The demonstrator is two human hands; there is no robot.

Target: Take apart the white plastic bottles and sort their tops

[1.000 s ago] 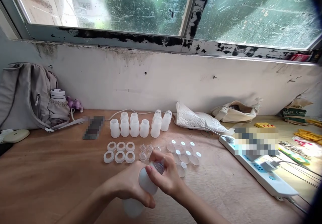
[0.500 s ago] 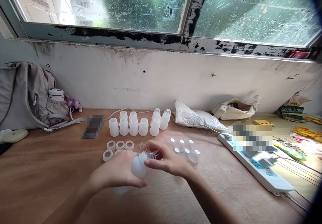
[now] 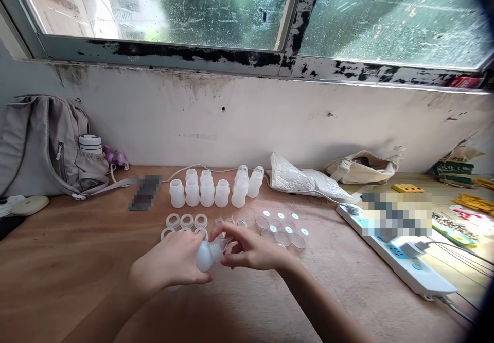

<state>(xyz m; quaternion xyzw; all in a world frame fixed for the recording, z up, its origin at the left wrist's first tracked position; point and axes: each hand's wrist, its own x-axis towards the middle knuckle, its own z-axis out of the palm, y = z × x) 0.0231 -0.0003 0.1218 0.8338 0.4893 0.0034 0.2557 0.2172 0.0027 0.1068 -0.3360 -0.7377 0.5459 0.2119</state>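
Note:
My left hand [image 3: 170, 260] is closed around a small frosted bottle [image 3: 204, 256], which lies tilted with its threaded neck toward the right. At that neck, the fingers of my right hand [image 3: 252, 249] grip a clear nipple [image 3: 227, 242]; fingers partly hide it, so I cannot tell how far it sits in the mouth. Just beyond my hands lie several white collar rings [image 3: 187, 220] on the left and clear nipples [image 3: 230, 220] in the middle. Clear round covers with white discs [image 3: 283, 238] are laid out to the right. Several frosted bottles [image 3: 192, 194] stand upright behind, some with clear tops.
A phone [image 3: 144, 193] and a grey backpack [image 3: 50, 147] are at the left. Along the wall are a white padded package [image 3: 293, 176] and a cream pouch [image 3: 365, 167]. A power strip [image 3: 409, 263] with cables crosses the right side of the wooden table [image 3: 96, 245].
Both hands have shifted slightly left with the bottle. My right fingers have moved closer around its neck, and more of the clear nipples on the table now shows.

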